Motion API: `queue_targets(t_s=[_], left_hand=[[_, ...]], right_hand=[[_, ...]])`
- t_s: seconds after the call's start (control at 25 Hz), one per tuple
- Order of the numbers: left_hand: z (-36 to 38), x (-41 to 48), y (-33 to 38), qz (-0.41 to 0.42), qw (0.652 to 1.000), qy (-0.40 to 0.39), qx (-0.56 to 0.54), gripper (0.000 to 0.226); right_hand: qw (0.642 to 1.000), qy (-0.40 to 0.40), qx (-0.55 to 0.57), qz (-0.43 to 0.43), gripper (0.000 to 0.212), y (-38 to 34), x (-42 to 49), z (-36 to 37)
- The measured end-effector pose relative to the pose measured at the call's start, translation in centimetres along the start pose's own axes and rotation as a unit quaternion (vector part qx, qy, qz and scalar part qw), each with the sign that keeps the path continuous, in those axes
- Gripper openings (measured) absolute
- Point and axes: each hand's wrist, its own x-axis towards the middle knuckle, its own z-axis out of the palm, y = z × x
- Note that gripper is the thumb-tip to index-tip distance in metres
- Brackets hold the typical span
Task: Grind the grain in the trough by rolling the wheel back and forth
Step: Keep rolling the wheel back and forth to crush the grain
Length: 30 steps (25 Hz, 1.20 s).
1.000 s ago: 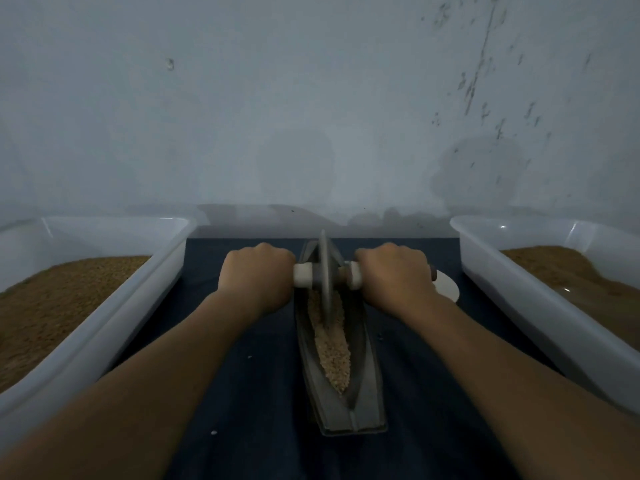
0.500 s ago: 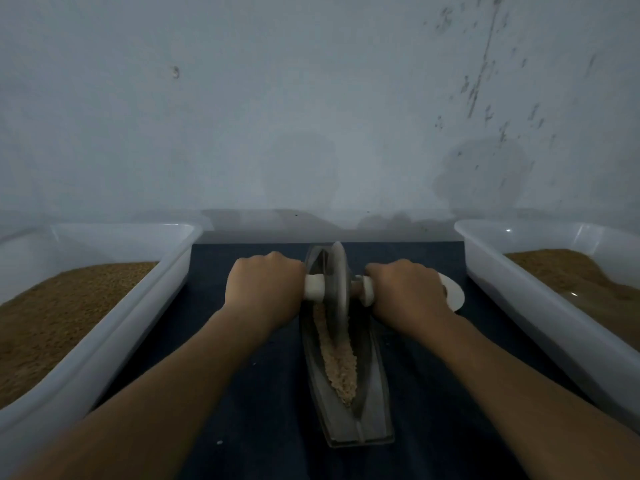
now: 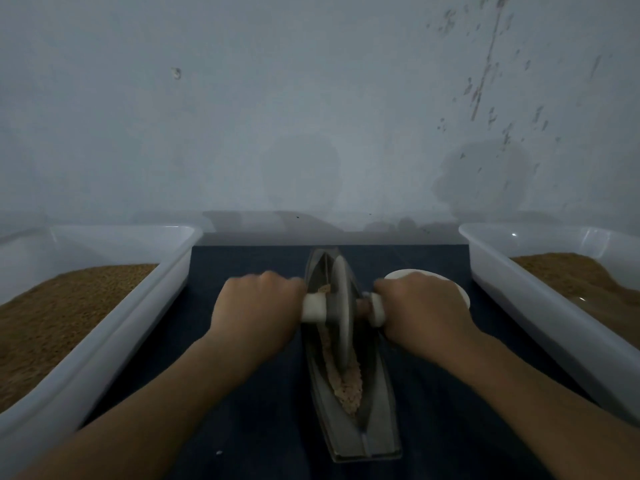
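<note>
I hold the axle with both hands. My left hand (image 3: pixel 256 313) is clenched round the white grip (image 3: pixel 313 308) to the left of the wheel (image 3: pixel 341 306), and my right hand (image 3: pixel 424 313) is wrapped the same way round the grip on the right.

The wheel stands on edge in the trough (image 3: pixel 381 410), roughly midway along it. Most of the grain (image 3: pixel 348 386) lies in the groove on the near side.

The trough sits on a dark cloth (image 3: pixel 242 427) between 2 bins, the left tub (image 3: pixel 145 306) and the right tub (image 3: pixel 519 306). A white dish (image 3: pixel 415 273) lies just behind my right hand.

I judge the wheel to be a stiff metal disc, fairly heavy, with a thin rim that would tip sideways under uneven pressure. The 2 grips, close to the disc, are the right hold, with equal downward load on each. The grain is loose and light, so a long stroke could push it over the shallow near end. The trough may also creep on the cloth.
</note>
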Motion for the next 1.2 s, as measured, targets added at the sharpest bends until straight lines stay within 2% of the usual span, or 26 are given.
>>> queue_targets(t_s=[0.08, 0.16, 0.24, 0.28, 0.36, 0.44, 0.52, 0.6, 0.68, 0.8, 0.88, 1.0, 1.08, 1.12, 1.2], left_hand=[[-0.1, 2.8, -0.2, -0.030, 0.999, -0.017, -0.008, 0.011], [-0.4, 4.1, -0.4, -0.035, 0.998, -0.051, -0.029, 0.010], [-0.9, 2.3, -0.4, -0.020, 0.998, -0.046, -0.027, 0.011], [-0.9, 0.7, -0.3, -0.006, 0.999, -0.021, -0.026, 0.014], [-1.4, -2.2, -0.1, 0.036, 0.999, 0.024, -0.022, 0.040], [-1.6, -2.5, -0.6, 0.041, 0.997, 0.071, -0.014, 0.057], [-0.8, -1.5, -0.2, 0.024, 0.999, 0.026, -0.001, 0.037], [0.3, 1.4, -0.1, -0.025, 1.000, -0.015, -0.008, 0.014], [0.3, 3.9, -0.5, -0.049, 0.996, -0.065, -0.042, 0.014], [-0.1, 3.1, -0.7, -0.041, 0.993, -0.092, -0.065, 0.015], [-0.4, 0.3, -0.7, -0.011, 0.997, -0.050, -0.057, 0.014], [-1.2, -1.9, -0.8, 0.050, 0.998, 0.030, -0.015, 0.036], [-0.8, -0.8, -0.5, 0.034, 0.999, 0.001, -0.015, 0.025], [-0.4, 0.5, -0.3, 0.008, 0.999, -0.031, -0.023, 0.016], [0.0, 3.3, -0.5, -0.023, 0.997, -0.066, -0.031, 0.012]], right_hand=[[0.999, -0.005, 0.011, 0.034, 0.023, -0.8, 2.3, 0.1], [0.999, -0.003, -0.006, 0.048, 0.020, -0.9, 3.1, 0.2], [1.000, -0.001, 0.008, 0.019, 0.027, -0.6, 1.6, -0.1], [1.000, 0.016, 0.001, -0.012, 0.034, -0.4, 0.2, -0.1], [0.995, 0.074, -0.043, -0.057, 0.051, -0.1, -2.5, -0.7], [0.991, 0.097, -0.075, -0.061, 0.059, 0.1, -3.2, -1.2], [0.996, 0.056, -0.057, -0.042, 0.052, 0.0, -2.0, -0.7], [1.000, 0.004, -0.009, 0.004, 0.036, -0.3, 1.2, -0.3], [0.999, -0.022, 0.006, 0.033, 0.025, -0.8, 4.0, -0.4], [1.000, -0.023, -0.013, 0.014, 0.026, -0.6, 3.6, -0.9], [0.999, -0.003, -0.025, -0.020, 0.037, -0.2, 0.5, -1.0], [0.995, 0.066, -0.061, -0.039, 0.050, 0.0, -2.9, -1.3], [0.998, 0.038, -0.044, -0.027, 0.046, 0.1, -2.1, -0.9], [1.000, 0.008, -0.018, -0.006, 0.039, 0.1, -0.7, -0.5], [0.999, -0.037, 0.004, 0.029, 0.023, -0.3, 2.6, -0.1]])
